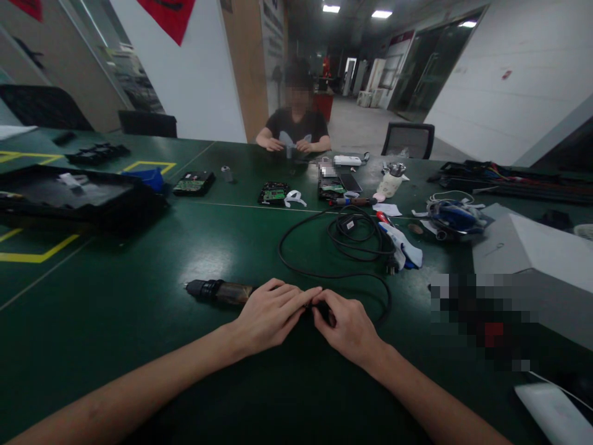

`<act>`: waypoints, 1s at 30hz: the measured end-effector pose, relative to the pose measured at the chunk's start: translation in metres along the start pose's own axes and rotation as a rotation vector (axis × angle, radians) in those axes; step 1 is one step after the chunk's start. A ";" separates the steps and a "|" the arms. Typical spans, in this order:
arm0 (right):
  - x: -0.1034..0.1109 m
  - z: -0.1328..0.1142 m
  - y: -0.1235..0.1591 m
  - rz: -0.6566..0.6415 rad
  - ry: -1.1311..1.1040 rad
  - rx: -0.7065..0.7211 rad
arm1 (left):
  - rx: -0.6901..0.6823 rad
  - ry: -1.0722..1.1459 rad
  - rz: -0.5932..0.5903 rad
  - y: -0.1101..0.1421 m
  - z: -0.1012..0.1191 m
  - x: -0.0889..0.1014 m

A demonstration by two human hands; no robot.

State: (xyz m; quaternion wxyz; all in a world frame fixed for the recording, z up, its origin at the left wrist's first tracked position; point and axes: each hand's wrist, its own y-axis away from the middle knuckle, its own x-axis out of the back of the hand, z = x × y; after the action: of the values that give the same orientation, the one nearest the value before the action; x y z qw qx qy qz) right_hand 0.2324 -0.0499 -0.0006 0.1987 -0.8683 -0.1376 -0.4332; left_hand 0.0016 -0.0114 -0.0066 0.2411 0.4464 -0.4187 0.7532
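A dark electric screwdriver lies on its side on the green table, tip to the left. My left hand rests over its rear end, fingers closed around it. My right hand pinches the black plug where the black cable meets the tool. Both hands' fingertips meet at that joint. The cable loops away behind my hands to a coil.
Circuit boards, a phone, a cup and gloves lie further back. A black tray sits left, a white box right. A person sits across the table, hands on it.
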 end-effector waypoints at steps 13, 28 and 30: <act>0.000 0.000 0.000 -0.004 -0.008 -0.010 | 0.035 -0.044 0.033 0.000 0.001 -0.001; 0.000 -0.002 0.000 0.013 0.011 0.000 | -0.035 -0.048 0.014 0.001 0.000 -0.002; 0.000 -0.002 0.000 0.012 0.020 -0.001 | -0.023 -0.067 0.031 0.000 0.000 -0.002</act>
State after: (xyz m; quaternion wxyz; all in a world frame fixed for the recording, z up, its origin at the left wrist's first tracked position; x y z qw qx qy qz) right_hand 0.2309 -0.0503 0.0007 0.2023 -0.8648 -0.1302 -0.4408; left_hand 0.0026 -0.0119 -0.0084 0.2201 0.4621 -0.4420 0.7367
